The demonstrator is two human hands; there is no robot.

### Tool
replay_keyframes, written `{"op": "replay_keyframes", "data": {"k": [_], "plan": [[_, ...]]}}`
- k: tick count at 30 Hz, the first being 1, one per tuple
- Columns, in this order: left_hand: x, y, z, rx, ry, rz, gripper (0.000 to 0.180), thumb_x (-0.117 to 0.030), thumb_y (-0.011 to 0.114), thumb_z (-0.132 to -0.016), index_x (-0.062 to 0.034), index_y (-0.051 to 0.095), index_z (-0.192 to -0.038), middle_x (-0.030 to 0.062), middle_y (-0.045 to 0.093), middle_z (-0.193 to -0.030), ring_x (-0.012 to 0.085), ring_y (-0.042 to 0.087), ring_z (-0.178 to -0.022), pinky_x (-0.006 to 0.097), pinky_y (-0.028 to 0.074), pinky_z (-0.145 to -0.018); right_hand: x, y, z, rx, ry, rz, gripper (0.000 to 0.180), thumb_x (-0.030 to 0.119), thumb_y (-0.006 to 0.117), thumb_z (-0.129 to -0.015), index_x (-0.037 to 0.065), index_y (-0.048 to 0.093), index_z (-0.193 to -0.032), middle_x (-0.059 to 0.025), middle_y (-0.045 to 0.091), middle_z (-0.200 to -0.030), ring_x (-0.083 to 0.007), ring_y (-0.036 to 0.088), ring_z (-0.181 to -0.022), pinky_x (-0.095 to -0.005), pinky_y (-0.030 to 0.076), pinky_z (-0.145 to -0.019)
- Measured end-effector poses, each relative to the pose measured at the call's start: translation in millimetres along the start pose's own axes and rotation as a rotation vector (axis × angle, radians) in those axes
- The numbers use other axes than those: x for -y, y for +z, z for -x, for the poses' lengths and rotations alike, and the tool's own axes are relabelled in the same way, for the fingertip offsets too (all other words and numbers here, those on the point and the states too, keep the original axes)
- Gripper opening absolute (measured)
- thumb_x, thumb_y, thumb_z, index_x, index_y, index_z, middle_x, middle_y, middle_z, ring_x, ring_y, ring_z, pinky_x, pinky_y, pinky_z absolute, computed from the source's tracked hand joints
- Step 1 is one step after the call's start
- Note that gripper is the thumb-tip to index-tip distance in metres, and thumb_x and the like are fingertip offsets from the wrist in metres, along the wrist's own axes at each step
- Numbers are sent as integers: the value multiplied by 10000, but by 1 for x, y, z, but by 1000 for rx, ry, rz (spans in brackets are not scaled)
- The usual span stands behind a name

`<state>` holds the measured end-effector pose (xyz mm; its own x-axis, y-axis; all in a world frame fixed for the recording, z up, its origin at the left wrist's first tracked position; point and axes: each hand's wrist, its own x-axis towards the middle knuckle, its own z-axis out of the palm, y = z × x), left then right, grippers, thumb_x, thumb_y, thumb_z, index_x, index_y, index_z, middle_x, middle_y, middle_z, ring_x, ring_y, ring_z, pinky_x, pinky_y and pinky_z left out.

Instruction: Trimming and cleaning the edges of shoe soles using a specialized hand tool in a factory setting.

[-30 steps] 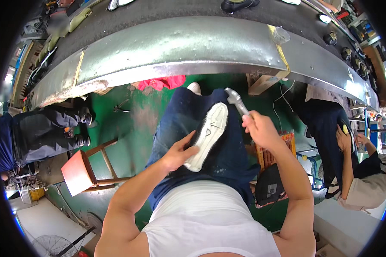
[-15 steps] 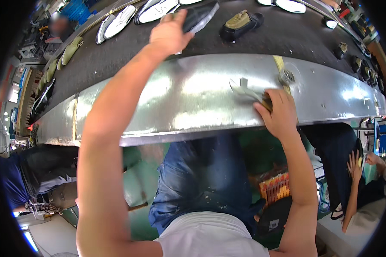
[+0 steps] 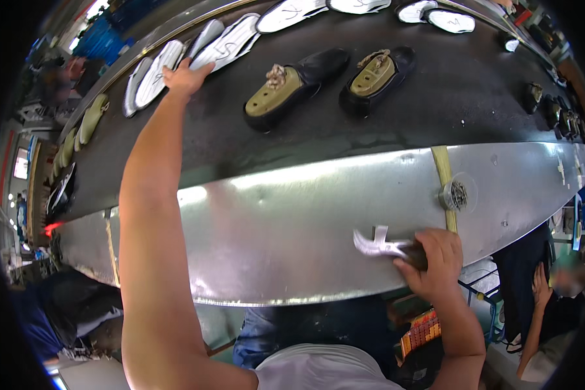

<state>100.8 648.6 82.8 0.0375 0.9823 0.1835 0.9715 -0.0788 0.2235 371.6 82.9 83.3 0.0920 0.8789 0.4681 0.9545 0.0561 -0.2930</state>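
Note:
My right hand (image 3: 435, 263) is wrapped round the dark handles of lasting pincers (image 3: 374, 246), whose curved steel jaw and square hammer block point left over the metal ledge. On the dark belt my left hand (image 3: 186, 80) is stretched out, thumb apart from the fingers, with its fingertips at the near ends of white-bottomed shoe pieces (image 3: 159, 73). Whether it touches them I cannot tell. To its right lie a black shoe upper on an olive last (image 3: 276, 97) and a second black upper on a last (image 3: 374, 75), each with a cord knot on top.
A clear cup of small nails (image 3: 458, 194) stands on the metal ledge (image 3: 292, 221) beside a yellow strap (image 3: 443, 169). More white-bottomed pieces (image 3: 292, 13) line the belt's far side. Olive lasts (image 3: 92, 120) lie at the left. Another person's hand (image 3: 541, 286) shows at the right.
My left hand has let go of a black shoe upper, which now lies on the belt, and moved left to the white-bottomed pieces. My right hand still holds the pincers. The view has shifted.

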Motion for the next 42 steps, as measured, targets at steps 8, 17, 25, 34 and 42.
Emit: {"op": "replay_keyframes", "data": {"k": [8,17,25,34,42], "plan": [[-8,-17,-25,238,206,-62,1047,-802,515,-804,98,518,-1340,307,559,-1318,373,537,-1264,380,408,-1072,5,-5,-3,6,17,17,509,368,814,-716,32,611,-1039,-122,598,-970,-315,592,-854,-419,464,-737],[77,-129,167,210,314,-58,859,-700,576,-843,121,639,-1089,321,582,-1128,446,560,-1100,453,443,-965,9,2,-1,-37,49,26,466,314,797,-733,40,607,-1059,-125,617,-995,-329,594,-923,-437,463,-818],[177,-234,372,170,470,-208,687,-473,771,-780,114,645,-1111,348,504,-1284,446,556,-1151,436,452,-980,15,10,-1,-63,0,50,458,325,759,-785,37,594,-1101,-140,628,-1040,-355,585,-969,-462,453,-859],[91,-165,278,421,401,120,823,-543,686,-854,50,477,-1385,263,556,-1342,362,531,-1266,394,397,-1073,84,1,69,17,116,-258,363,302,671,-903,8,593,-1102,-148,638,-966,-320,606,-863,-411,476,-752],[87,-184,439,509,197,1155,622,-263,705,-911,10,455,-1412,139,595,-1295,201,551,-1199,327,446,-1016,157,-36,167,584,729,-1164,319,186,587,-964,-16,551,-1209,-36,618,-912,-106,575,-770,-252,480,-716]]}}
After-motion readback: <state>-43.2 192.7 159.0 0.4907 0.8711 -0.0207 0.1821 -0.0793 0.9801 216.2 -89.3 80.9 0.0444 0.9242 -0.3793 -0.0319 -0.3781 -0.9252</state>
